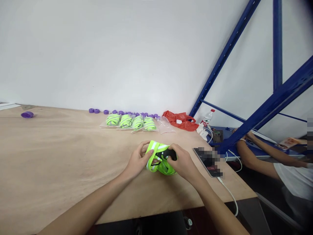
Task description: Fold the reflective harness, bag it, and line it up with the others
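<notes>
A neon-green reflective strap (153, 147) with pale silver stripes is bunched in loops over the near part of the table. My left hand (139, 159) grips its left side, thumb across the band. At its right, my right hand (183, 161) has fingers closed on the strap near a black part (172, 154), perhaps a buckle, partly covered by the fingers. Beyond my hands, several clear bags with similar folded green straps (137, 122) lie in a row. A flat clear plastic bag (165, 125) is at the right end of that row.
Several purple rolled pieces (96, 111) line the wall, with another purple ring (27, 114) far left. Right of my hands lie a red plastic bag (181, 120) and a tablet-like device (207, 162) with a white cable. A blue metal frame (259, 111) separates another person's arms (254, 160).
</notes>
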A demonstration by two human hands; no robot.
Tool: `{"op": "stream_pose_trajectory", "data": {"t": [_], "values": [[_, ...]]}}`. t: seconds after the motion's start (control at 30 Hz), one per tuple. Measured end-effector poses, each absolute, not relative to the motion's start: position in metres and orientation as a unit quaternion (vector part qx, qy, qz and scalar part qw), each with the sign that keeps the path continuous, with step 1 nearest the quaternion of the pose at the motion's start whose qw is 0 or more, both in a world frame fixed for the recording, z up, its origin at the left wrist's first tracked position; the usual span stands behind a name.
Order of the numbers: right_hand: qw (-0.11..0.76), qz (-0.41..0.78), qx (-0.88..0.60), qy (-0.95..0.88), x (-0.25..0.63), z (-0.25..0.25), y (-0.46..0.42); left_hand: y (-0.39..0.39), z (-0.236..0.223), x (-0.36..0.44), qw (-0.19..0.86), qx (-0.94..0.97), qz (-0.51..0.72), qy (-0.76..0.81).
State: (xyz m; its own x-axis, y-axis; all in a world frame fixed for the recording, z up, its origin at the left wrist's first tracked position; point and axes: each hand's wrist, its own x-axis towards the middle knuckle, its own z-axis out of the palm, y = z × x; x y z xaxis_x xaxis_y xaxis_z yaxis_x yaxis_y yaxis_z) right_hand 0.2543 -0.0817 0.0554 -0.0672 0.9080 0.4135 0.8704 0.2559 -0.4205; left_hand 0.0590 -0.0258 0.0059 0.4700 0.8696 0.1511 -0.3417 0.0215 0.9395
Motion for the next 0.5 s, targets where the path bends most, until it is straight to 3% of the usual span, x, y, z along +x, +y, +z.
{"op": "stream_pose_trajectory", "data": {"t": [0.2, 0.37, 0.5], "values": [[0.333, 0.038, -0.529, -0.779, 0.26, 0.073, -0.082, -0.022, 0.011, 0.055, 0.708, 0.552, 0.348, 0.271], [0.289, 0.073, -0.526, -0.797, 0.261, 0.089, -0.089, -0.014, 0.016, 0.05, 0.673, 0.586, 0.377, 0.248], [0.314, 0.154, -0.529, -0.773, 0.268, 0.096, -0.095, 0.001, 0.017, 0.038, 0.669, 0.572, 0.402, 0.252]]}}
